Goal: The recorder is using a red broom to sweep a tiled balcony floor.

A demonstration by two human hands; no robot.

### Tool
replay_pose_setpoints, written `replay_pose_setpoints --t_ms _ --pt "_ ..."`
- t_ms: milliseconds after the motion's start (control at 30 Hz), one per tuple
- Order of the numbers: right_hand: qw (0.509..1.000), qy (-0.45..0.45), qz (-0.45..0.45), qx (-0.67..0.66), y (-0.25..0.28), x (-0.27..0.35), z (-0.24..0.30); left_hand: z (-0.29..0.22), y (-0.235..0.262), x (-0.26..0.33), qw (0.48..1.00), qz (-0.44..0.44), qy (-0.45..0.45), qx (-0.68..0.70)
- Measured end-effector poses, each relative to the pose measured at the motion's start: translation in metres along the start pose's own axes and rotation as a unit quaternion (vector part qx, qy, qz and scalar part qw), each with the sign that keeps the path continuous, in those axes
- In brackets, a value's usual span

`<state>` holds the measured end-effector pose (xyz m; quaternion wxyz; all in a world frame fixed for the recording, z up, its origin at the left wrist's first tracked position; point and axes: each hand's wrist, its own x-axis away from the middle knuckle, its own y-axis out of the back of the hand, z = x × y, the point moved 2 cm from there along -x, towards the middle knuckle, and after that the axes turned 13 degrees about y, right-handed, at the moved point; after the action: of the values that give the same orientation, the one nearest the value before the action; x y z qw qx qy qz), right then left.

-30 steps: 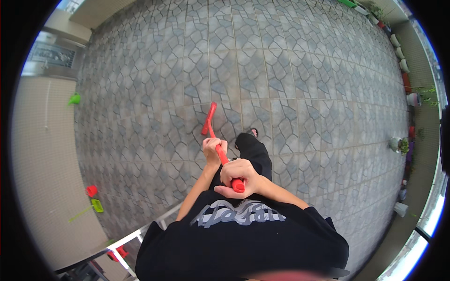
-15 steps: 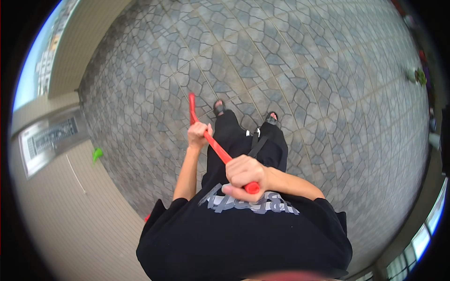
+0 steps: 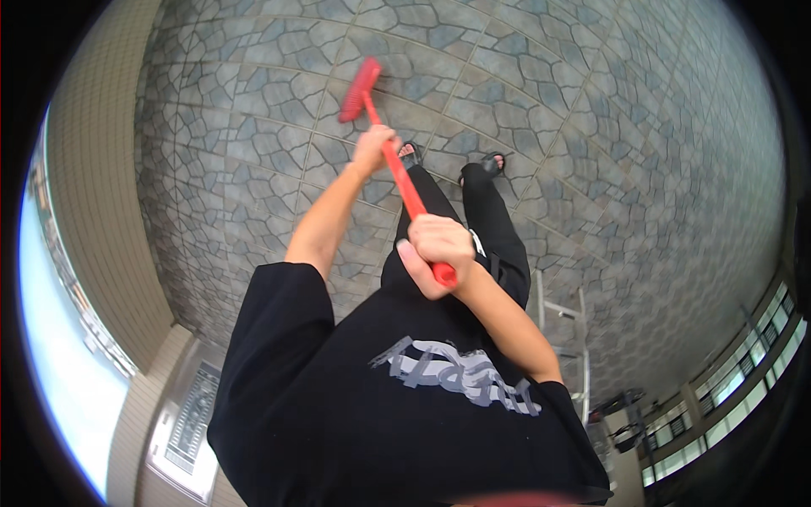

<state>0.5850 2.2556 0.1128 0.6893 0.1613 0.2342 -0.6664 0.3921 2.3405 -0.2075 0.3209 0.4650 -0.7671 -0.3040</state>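
A red broom (image 3: 361,89) slants away from my body, its bristled head low over the stone-patterned floor (image 3: 439,59). Whether the bristles touch the paving I cannot tell. Partway down the red handle, my left hand (image 3: 374,149) is closed round it, with that arm stretched forward. My right hand (image 3: 439,245) wraps the near end in front of my waist, and the round tip of the handle pokes out below the fist. My left foot (image 3: 410,154) is close to the shaft.
A metal ladder (image 3: 584,363) stands just right of my body. The tiled wall (image 3: 101,245) runs along the left, with a patterned door (image 3: 190,422) at lower left. Dark equipment (image 3: 627,435), too small to make out, is at lower right.
Both hands have moved forward with the broom, and its head now shows beyond my left foot. My body has turned, bringing the ladder into view on the right.
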Motion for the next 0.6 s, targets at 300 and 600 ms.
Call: replay_pose_setpoints --t_ms 300,600 --pt "0.997 0.056 -0.033 0.031 0.028 -0.038 0.122 -0.158 0.042 0.027 0.998 0.040 0.014 0.043" --pt "0.993 0.000 -0.112 0.046 0.069 0.115 0.068 -0.086 -0.062 0.059 0.995 0.059 0.038 0.067"
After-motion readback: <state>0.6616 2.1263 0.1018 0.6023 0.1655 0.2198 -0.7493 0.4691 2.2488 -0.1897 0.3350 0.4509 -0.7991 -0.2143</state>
